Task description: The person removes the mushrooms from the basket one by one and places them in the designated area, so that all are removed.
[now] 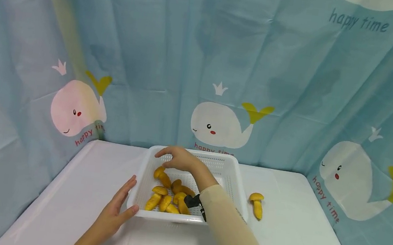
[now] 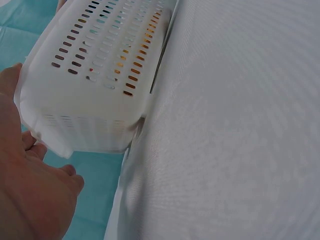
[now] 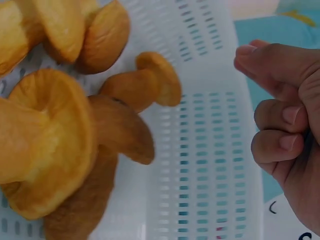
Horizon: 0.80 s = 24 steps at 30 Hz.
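Note:
A white perforated plastic basket (image 1: 222,221) holds several yellow-brown mushrooms (image 1: 179,202), some lying on one another. Over its left rear part hovers my right hand (image 1: 181,160), close to a mushroom (image 1: 164,178) in the head view. The right wrist view shows that right hand (image 3: 295,120) with loosely curled fingers and nothing in them, apart from the mushrooms (image 3: 135,90). At the basket's front left corner is my left hand (image 1: 113,213), its thumb at the front rim and fingers extended along the left side. In the left wrist view the left hand (image 2: 35,190) is beside the basket wall (image 2: 75,95).
A single mushroom (image 1: 256,205) lies on the white table (image 1: 296,243), right of the basket. Behind and at both sides hangs a blue curtain (image 1: 153,50) with whale prints. A dark strap piece (image 1: 192,201) on the right wrist partly covers the mushrooms.

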{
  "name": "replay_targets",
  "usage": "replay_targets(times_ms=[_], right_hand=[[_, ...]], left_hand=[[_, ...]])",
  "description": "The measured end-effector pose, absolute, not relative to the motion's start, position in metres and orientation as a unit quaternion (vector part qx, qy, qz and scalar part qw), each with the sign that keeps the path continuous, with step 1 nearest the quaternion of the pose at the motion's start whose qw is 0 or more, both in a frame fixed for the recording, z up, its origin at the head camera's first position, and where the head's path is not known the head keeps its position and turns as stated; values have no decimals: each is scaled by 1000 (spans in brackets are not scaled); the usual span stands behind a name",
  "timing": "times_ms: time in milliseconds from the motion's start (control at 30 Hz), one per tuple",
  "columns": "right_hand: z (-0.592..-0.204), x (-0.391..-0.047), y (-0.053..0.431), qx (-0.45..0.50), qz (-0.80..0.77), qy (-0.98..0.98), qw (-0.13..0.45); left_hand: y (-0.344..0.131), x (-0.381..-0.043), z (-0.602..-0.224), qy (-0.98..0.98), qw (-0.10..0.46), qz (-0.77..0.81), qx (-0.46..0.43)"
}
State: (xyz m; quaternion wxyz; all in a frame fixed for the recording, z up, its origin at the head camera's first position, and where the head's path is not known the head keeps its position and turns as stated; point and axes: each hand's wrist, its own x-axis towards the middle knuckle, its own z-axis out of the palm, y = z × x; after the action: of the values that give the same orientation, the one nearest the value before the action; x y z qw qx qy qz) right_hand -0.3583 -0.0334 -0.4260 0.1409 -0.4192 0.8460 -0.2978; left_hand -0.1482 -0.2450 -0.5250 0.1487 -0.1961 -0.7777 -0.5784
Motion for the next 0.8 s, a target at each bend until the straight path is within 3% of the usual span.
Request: replay_targets(times_ms=[800], right_hand=[[-466, -370, -46, -366, -270, 865, 213]], left_hand=[[-246, -149, -526, -789, 138, -568, -187]])
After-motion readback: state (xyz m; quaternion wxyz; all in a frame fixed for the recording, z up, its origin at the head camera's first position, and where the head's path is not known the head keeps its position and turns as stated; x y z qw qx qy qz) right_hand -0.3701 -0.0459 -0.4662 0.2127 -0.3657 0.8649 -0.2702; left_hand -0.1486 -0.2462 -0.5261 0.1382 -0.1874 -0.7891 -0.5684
